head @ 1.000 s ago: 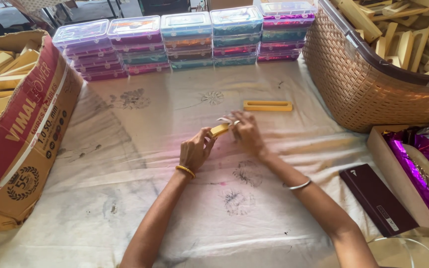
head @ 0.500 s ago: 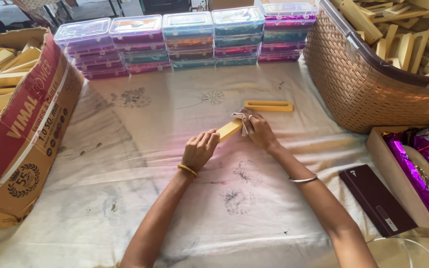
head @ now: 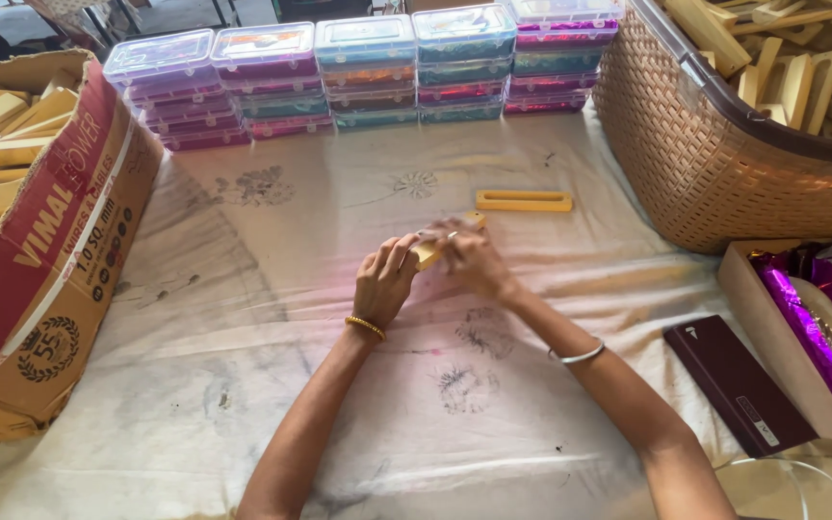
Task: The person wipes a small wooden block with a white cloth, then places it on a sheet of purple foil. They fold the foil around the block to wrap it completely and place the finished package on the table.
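Note:
Both hands meet over the middle of the cloth-covered table (head: pixel 243 318). My left hand (head: pixel 385 281), with a gold bangle at the wrist, and my right hand (head: pixel 464 258), with a silver bangle on the forearm, both grip one small yellow wooden piece (head: pixel 432 248). Its far tip pokes out beyond my fingers; the rest is hidden by them. A second yellow wooden piece (head: pixel 524 200), a flat slotted bar, lies on the cloth just beyond my right hand, apart from it.
A cardboard box (head: pixel 60 279) with wooden pieces stands at the left. A woven basket (head: pixel 715 173) full of wooden pieces is at the right. Stacked clear plastic boxes (head: pixel 368 67) line the far edge. A dark flat case (head: pixel 739 385) and a tray of purple foil (head: pixel 820 318) lie at the right.
My hands moved out toward the slotted bar with the yellow piece, then drew back toward me and closed together around it.

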